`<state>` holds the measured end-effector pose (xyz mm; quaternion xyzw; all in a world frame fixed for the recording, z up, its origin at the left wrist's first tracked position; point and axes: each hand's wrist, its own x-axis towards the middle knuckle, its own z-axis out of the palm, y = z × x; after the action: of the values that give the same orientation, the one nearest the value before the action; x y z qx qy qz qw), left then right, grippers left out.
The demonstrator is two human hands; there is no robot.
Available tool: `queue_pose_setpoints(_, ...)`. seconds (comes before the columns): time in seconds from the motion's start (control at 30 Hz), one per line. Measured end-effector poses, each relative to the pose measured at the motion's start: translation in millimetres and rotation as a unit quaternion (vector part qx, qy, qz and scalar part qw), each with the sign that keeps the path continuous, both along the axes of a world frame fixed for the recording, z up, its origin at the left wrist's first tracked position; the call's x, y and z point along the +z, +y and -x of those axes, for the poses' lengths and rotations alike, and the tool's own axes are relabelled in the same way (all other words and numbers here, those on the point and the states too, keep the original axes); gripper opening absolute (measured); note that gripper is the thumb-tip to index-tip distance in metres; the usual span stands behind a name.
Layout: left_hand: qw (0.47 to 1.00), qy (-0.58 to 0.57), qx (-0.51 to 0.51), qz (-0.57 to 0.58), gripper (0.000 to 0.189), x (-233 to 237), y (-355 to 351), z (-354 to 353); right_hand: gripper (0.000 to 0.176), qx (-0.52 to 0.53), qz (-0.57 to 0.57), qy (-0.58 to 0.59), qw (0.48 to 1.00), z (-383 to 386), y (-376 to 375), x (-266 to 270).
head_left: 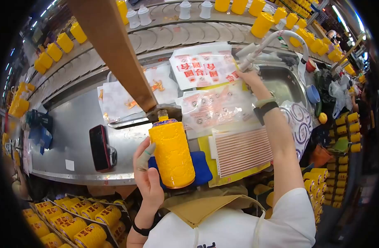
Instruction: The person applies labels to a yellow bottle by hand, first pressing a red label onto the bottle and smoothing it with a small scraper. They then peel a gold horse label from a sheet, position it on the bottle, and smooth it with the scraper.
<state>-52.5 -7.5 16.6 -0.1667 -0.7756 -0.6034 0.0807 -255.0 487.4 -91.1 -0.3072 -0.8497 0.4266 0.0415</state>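
Note:
A yellow bottle (172,155) with raised patterning and a narrow neck tilts slightly beside my left hand (147,171). My left fingers curl around its left side, and one finger has a pale covering. A blue cloth (201,167) lies behind and under the bottle. My right hand (252,82) reaches to the right edge of a white sheet printed with red characters (200,68), its fingers closed at the corner; the fingertips are partly hidden. Below that sheet lies a translucent printed sheet (212,108). A striped brown sheet (243,151) rests nearer me.
A wooden post (115,49) crosses the view before me. A white curved faucet (280,35) stands over a metal sink (282,82). A phone (99,148) lies on the metal counter (69,140). Yellow bottles line a conveyor (173,37) behind; crated ones (90,235) stand lower left.

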Motion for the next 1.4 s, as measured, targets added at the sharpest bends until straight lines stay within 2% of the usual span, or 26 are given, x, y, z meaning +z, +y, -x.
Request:
queue_pose_setpoints(0.07, 0.996, -0.032, -0.027, -0.072, 0.06, 5, 1, -4, 0.06, -0.06, 0.034, -0.034, 0.997, -2, -1, 6)
queue_pose_setpoints(0.1, 0.997, -0.039, -0.018, -0.064, 0.06, 5, -1, -6, 0.055, -0.068, 0.005, 0.033, 0.997, -1, 9, -9)
queue_pose_setpoints(0.13, 0.998, -0.025, -0.036, -0.047, 0.07, 4, -2, -8, 0.034, -0.063, -0.049, 0.101, 0.992, -3, 3, -6)
queue_pose_setpoints(0.17, 0.998, -0.01, -0.055, -0.031, 0.083, 2, -4, -9, 0.034, -0.054, -0.041, 0.096, 0.993, -5, -4, -3)
queue_pose_setpoints(0.2, 0.998, -0.016, -0.059, -0.031, 0.105, -2, -6, -12, 0.038, -0.032, -0.107, 0.094, 0.989, -17, -21, 24)
queue_pose_setpoints(0.23, 0.998, -0.02, -0.052, -0.025, 0.105, -1, -3, -15, 0.042, -0.01, -0.173, 0.094, 0.98, -29, -38, 51)
queue_pose_setpoints(0.27, 0.999, -0.022, -0.036, 0.0, 0.109, -1, 3, -20, 0.042, -0.004, -0.168, 0.091, 0.982, -38, -57, 70)
queue_pose_setpoints(0.33, 0.999, -0.028, -0.015, 0.027, 0.114, -2, 3, -22, 0.033, 0.119, -0.181, 0.179, 0.96, -57, -101, 104)
queue_pose_setpoints(0.4, 0.997, -0.006, -0.031, 0.071, 0.114, -5, 1, -21, 0.019, 0.193, -0.172, 0.239, 0.936, -80, -144, 133)
queue_pose_setpoints(0.47, 0.995, 0.001, -0.036, 0.096, 0.114, -11, -3, -20, 0.011, 0.254, -0.098, 0.289, 0.918, -105, -189, 160)
queue_pose_setpoints(0.5, 0.996, -0.01, -0.046, 0.081, 0.114, -16, -6, -20, 0.008, 0.298, -0.107, 0.266, 0.91, -118, -206, 176)
queue_pose_setpoints(0.57, 0.996, -0.024, -0.052, 0.068, 0.114, -17, -10, -21, 0.008, 0.362, -0.042, 0.257, 0.895, -139, -233, 193)
queue_pose_setpoints(0.67, 0.99, -0.011, -0.066, 0.124, 0.12, -9, -10, -19, 0.012, 0.414, 0.064, 0.207, 0.884, -162, -257, 217)
queue_pose_setpoints(0.73, 0.99, -0.056, -0.087, 0.097, 0.132, 2, -9, -16, 0.014, 0.423, 0.101, 0.19, 0.88, -168, -270, 215)
queue_pose_setpoints(0.77, 0.99, -0.057, -0.088, 0.097, 0.132, 4, -7, -15, 0.016, 0.431, 0.134, 0.176, 0.875, -169, -274, 215)
queue_pose_setpoints(0.83, 0.983, -0.139, -0.109, -0.05, 0.132, 7, -6, -12, 0.017, 0.443, 0.136, 0.158, 0.872, -165, -281, 199)
queue_pose_setpoints(0.87, 0.988, -0.1, -0.113, -0.021, 0.121, 8, -9, -6, 0.018, 0.438, 0.134, 0.152, 0.876, -163, -285, 193)
queue_pose_setpoints(0.9, 0.988, -0.101, -0.112, -0.021, 0.121, 12, -7, -1, 0.019, 0.434, 0.133, 0.146, 0.879, -161, -288, 189)
queue_pose_setpoints(0.97, 0.948, -0.233, -0.098, -0.193, 0.106, 19, 2, 6, 0.02, 0.427, 0.113, 0.135, 0.887, -158, -291, 184)
queue_pose_setpoints(1.0, 0.95, -0.225, -0.104, -0.189, 0.094, 17, 3, 9, 0.02, 0.417, 0.099, 0.151, 0.891, -158, -292, 179)
queue_pose_setpoints(1.07, 0.938, -0.26, -0.109, -0.199, 0.091, 18, 8, 15, 0.021, 0.405, 0.084, 0.166, 0.895, -155, -293, 174)
queue_pose_setpoints(1.13, 0.924, -0.297, -0.117, -0.21, 0.088, 18, 9, 19, 0.022, 0.359, -0.048, 0.242, 0.9, -147, -291, 171)
queue_pose_setpoints(1.17, 0.928, -0.284, -0.114, -0.213, 0.086, 17, 8, 19, 0.022, 0.358, -0.049, 0.24, 0.901, -144, -289, 168)
queue_pose_setpoints(1.27, 0.928, -0.276, -0.12, -0.218, 0.085, 16, 7, 21, 0.02, 0.279, 0.135, 0.174, 0.935, -141, -286, 159)
queue_pose_setpoints(1.4, 0.923, -0.291, -0.131, -0.214, 0.088, 15, 8, 22, 0.029, 0.261, 0.191, 0.088, 0.942, -143, -298, 152)
